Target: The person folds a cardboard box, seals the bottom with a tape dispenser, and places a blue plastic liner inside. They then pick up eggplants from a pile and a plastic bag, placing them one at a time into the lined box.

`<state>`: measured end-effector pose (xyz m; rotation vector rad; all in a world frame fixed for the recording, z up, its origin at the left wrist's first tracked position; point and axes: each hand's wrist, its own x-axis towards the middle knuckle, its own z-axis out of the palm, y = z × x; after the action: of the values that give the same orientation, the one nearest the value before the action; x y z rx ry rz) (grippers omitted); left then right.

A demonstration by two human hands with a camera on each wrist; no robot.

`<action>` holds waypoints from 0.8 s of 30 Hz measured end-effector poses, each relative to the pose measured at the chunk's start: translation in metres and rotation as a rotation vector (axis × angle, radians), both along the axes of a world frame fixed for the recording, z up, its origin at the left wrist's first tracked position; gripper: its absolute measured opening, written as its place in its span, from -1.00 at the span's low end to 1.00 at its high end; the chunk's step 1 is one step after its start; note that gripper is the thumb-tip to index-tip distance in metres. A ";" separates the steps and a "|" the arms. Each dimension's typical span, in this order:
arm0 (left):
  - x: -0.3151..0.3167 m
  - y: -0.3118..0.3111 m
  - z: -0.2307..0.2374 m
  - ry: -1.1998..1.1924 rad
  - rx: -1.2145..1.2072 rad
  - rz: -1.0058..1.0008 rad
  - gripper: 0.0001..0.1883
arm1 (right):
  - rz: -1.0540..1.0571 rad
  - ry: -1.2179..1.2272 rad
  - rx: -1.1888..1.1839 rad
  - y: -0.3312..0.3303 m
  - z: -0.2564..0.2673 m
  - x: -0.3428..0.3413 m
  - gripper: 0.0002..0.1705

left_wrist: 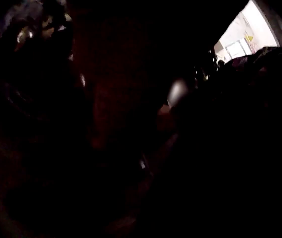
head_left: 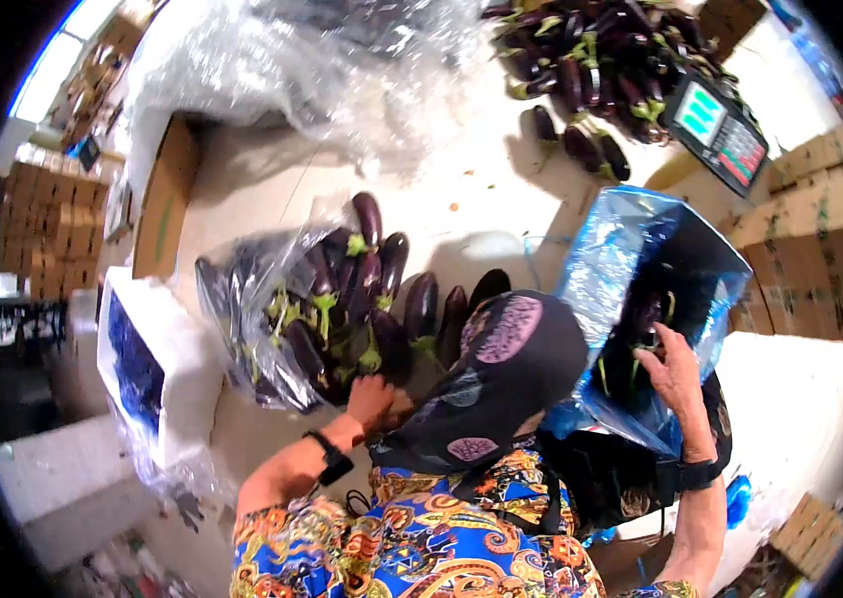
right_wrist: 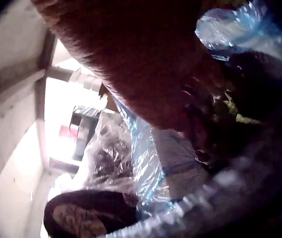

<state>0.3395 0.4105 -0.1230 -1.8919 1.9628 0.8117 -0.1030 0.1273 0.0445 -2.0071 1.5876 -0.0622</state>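
On the left of the head view, my left hand (head_left: 372, 401) is at the near edge of a pile of eggplants (head_left: 394, 264), some lying in a clear plastic bag (head_left: 267, 299). Its fingertips are hidden, and I cannot tell whether they grip an eggplant. The left wrist view is nearly black. My right hand (head_left: 676, 371) reaches down into a box lined with a blue plastic bag (head_left: 601, 239). Thumb and fingers are bent at a dark eggplant (head_left: 648, 304) there. The right wrist view shows that hand's underside beside the shiny blue liner (right_wrist: 148, 173) and a green stem (right_wrist: 237, 113).
A large eggplant heap (head_left: 591, 60) lies at the back, with a digital scale (head_left: 718, 135) beside it. Clear plastic sheeting (head_left: 342, 80) spreads at the back left. A white foam box (head_left: 182, 369) stands on the left; cardboard boxes (head_left: 805, 259) are stacked on the right.
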 end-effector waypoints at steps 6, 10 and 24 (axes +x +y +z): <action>0.015 0.107 0.039 0.691 0.208 0.638 -0.62 | 0.190 -0.220 -0.138 0.058 0.068 0.031 -0.45; -0.025 0.152 0.098 0.629 0.063 0.303 -0.63 | 0.342 -0.323 -0.236 0.103 0.075 0.046 -0.50; -0.064 0.090 0.196 1.180 0.322 1.029 -0.46 | 0.885 -0.408 0.267 0.182 0.028 0.157 -0.48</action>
<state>0.2760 0.5009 0.0731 -2.3561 0.8194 2.7817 0.0538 0.3090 0.0727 -2.1238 0.3629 0.0747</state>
